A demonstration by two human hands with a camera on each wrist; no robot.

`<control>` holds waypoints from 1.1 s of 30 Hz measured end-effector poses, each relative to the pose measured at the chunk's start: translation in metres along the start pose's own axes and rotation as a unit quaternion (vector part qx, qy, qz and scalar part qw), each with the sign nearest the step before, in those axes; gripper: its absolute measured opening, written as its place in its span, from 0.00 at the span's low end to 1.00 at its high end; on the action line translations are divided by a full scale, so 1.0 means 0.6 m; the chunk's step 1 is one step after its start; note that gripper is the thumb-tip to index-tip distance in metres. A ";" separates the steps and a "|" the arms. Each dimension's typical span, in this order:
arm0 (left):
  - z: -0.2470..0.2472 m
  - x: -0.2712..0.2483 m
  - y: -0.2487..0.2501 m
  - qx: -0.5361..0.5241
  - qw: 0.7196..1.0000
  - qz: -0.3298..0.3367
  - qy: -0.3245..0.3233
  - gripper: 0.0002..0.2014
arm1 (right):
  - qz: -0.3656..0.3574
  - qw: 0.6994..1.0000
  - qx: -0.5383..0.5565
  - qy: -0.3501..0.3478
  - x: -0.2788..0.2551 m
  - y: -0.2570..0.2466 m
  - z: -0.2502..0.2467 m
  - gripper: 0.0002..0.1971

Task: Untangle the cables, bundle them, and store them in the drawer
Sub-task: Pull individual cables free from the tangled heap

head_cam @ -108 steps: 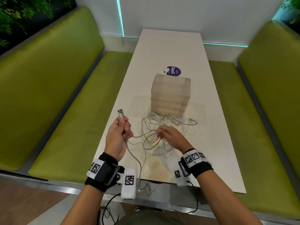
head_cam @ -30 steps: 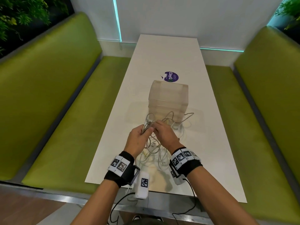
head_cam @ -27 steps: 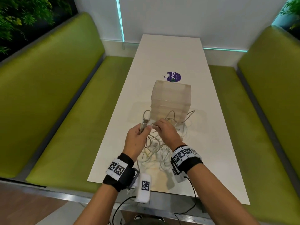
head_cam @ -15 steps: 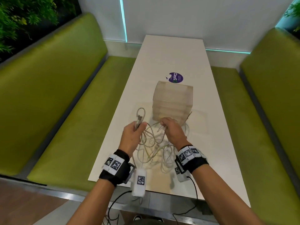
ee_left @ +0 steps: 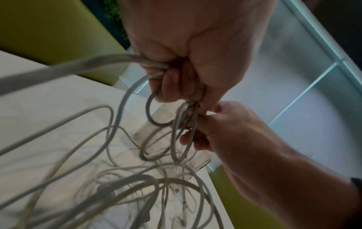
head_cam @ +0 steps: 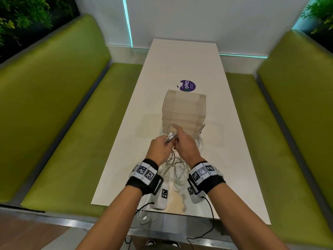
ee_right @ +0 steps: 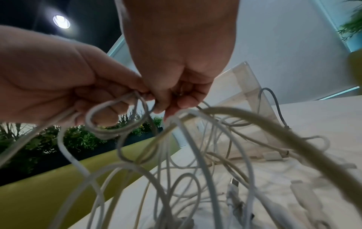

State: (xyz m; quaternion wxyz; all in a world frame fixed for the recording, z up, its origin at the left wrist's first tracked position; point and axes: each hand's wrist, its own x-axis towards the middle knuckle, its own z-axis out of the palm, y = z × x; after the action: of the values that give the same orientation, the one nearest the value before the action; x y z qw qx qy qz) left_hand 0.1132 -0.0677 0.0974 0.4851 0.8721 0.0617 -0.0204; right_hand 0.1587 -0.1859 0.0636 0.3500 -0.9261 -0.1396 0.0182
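Note:
A tangle of white and grey cables (head_cam: pixel 175 170) lies on the white table (head_cam: pixel 183 56), partly lifted between my hands. My left hand (head_cam: pixel 159 150) grips a folded bunch of grey cable loops (ee_left: pixel 166 124), with a plug end sticking up above the fist. My right hand (head_cam: pixel 185 146) pinches the same cable (ee_right: pixel 115 122) right beside it, so both hands meet above the pile. More strands with plug ends (ee_right: pixel 233 182) hang down to the table. A translucent drawer unit (head_cam: pixel 183 112) stands just beyond the hands, its drawers closed.
A purple round sticker (head_cam: pixel 187 86) sits on the table behind the drawer unit. Green benches (head_cam: pixel 59 112) flank the table on both sides. One cable end (head_cam: pixel 144 218) dangles over the near table edge.
My hands have come together again in front of the drawer unit after being apart half a second ago. The left hand's cable loops have moved right to meet the right hand.

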 end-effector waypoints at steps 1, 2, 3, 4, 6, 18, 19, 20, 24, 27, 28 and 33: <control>-0.003 -0.002 0.003 0.002 1.000 0.003 0.000 0.13 | -0.013 1.000 -0.001 0.001 0.002 0.002 0.002 0.20; -0.009 -0.006 0.004 -0.007 1.000 0.005 0.008 0.12 | -0.024 1.000 -0.002 0.003 0.004 0.008 0.004 0.13; -0.017 -0.010 0.006 -0.024 0.999 0.007 0.026 0.12 | -0.026 1.000 -0.004 0.003 0.007 0.019 0.006 0.08; -0.028 -0.015 0.009 -0.045 0.998 0.010 0.051 0.12 | -0.021 1.000 -0.005 0.002 0.011 0.032 0.006 0.07; -0.055 -0.027 0.016 -0.098 0.990 0.018 0.101 0.15 | 0.006 1.000 0.008 -0.012 0.012 0.061 0.008 0.06; -0.110 -0.051 -0.018 -0.198 0.962 -0.016 0.189 0.17 | -0.007 0.999 0.035 0.021 0.008 0.079 -0.007 0.12; -0.113 -0.052 -0.016 -0.219 0.954 -0.014 0.206 0.17 | 0.004 0.999 0.022 0.026 0.009 0.082 -0.013 0.11; -0.117 -0.053 -0.015 -0.232 0.948 -0.011 0.220 0.14 | 0.017 1.000 -0.003 0.025 0.010 0.087 -0.017 0.10; -0.132 -0.065 0.006 -0.266 0.932 0.020 0.245 0.09 | 0.067 0.994 -0.085 -0.012 0.014 0.115 -0.026 0.11; -0.141 -0.073 0.018 -0.287 0.923 0.036 0.254 0.07 | 0.084 0.994 -0.072 -0.014 0.012 0.125 -0.028 0.10; -0.142 -0.076 0.019 -0.288 0.922 0.041 0.256 0.06 | 0.082 0.994 -0.068 -0.015 0.012 0.125 -0.029 0.09; -0.133 -0.075 0.008 -0.287 0.929 0.036 0.230 0.10 | 0.089 0.995 0.044 0.031 0.004 0.115 -0.039 0.04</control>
State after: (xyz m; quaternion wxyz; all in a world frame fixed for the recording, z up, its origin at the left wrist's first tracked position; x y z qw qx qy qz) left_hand 0.0673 -0.0068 0.1480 0.6877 0.6777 0.1435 0.2171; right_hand 0.1813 -0.2498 0.0365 0.3917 -0.9186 -0.0444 0.0267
